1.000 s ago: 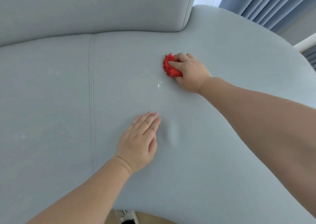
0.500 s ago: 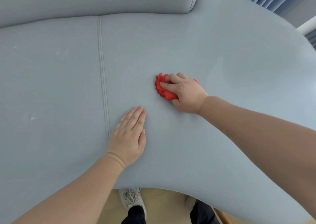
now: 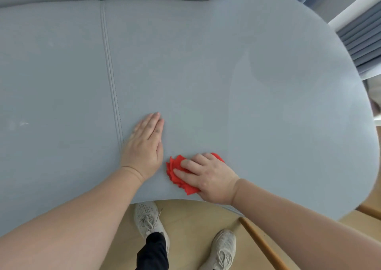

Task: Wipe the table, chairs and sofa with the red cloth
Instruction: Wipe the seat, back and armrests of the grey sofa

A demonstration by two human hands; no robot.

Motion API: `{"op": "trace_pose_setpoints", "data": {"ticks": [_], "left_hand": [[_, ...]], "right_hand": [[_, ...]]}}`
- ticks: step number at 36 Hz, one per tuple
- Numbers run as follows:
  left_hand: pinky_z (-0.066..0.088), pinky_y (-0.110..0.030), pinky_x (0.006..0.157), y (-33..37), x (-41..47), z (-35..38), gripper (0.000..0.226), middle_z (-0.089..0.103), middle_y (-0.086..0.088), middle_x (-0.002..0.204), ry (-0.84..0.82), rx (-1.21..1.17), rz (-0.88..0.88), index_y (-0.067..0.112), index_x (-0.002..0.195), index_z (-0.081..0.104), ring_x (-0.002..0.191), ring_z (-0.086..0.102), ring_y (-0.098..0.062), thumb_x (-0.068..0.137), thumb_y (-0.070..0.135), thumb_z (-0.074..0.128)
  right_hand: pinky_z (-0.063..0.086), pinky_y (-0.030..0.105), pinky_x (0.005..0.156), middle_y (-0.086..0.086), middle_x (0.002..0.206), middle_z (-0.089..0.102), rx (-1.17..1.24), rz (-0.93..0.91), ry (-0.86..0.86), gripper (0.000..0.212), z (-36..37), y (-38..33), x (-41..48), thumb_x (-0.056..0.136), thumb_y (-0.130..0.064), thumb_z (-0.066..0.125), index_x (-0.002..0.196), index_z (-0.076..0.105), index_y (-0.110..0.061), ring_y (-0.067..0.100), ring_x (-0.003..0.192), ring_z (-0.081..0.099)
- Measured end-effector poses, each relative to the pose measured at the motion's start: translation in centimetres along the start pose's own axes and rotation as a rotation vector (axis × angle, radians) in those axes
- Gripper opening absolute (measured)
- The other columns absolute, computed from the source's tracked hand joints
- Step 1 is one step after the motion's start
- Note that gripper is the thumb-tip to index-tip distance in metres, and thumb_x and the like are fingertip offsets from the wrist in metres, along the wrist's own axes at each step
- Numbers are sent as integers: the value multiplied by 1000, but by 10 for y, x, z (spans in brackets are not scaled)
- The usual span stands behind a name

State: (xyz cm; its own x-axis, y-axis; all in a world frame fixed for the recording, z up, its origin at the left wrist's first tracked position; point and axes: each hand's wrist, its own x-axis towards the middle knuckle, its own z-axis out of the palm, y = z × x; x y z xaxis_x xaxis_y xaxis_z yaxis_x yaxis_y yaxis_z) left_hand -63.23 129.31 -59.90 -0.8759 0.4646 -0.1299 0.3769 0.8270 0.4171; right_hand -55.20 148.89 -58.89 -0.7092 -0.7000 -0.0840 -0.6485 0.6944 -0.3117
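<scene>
The right hand (image 3: 210, 177) has slid the cloth (image 3: 177, 174) down the sofa (image 3: 206, 63), from the middle of the seat to its front edge at about 5 o'clock. There is one red cloth, bunched up, and the hand's bent fingers hold it down on the seat. The left hand (image 3: 144, 146) lies flat with straight fingers close together, just beside the cloth at its 10 o'clock, next to the one seam (image 3: 111, 74). Two white shoes (image 3: 147, 220) stand on the floor (image 3: 195, 218) at 6 o'clock.
</scene>
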Motion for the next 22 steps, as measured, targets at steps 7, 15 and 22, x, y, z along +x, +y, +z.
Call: {"op": "trace_pose_setpoints", "data": {"ticks": [7,15,22], "left_hand": [[34,-54,107,8,14,12,54,47,-26,137,68,32,12,-10,128,52,127,46,-42,86,15,30],[34,-52,108,9,13,15,54,47,-25,138,55,68,-3,-9,129,51,128,46,-41,86,15,30],[35,-48,106,20,42,9,50,52,-24,133,153,81,19,-9,124,55,121,52,-40,85,13,34]], "right_hand": [[46,34,68,7,109,65,-82,-89,56,38,-1,28,1,83,-25,51,117,68,-20,27,79,58],[48,35,64,9,103,65,-83,-73,91,36,-4,53,2,76,-19,63,112,70,-19,29,77,59],[47,34,62,14,100,66,-99,-12,156,33,-13,95,2,76,-22,63,107,71,-15,31,75,60]]}}
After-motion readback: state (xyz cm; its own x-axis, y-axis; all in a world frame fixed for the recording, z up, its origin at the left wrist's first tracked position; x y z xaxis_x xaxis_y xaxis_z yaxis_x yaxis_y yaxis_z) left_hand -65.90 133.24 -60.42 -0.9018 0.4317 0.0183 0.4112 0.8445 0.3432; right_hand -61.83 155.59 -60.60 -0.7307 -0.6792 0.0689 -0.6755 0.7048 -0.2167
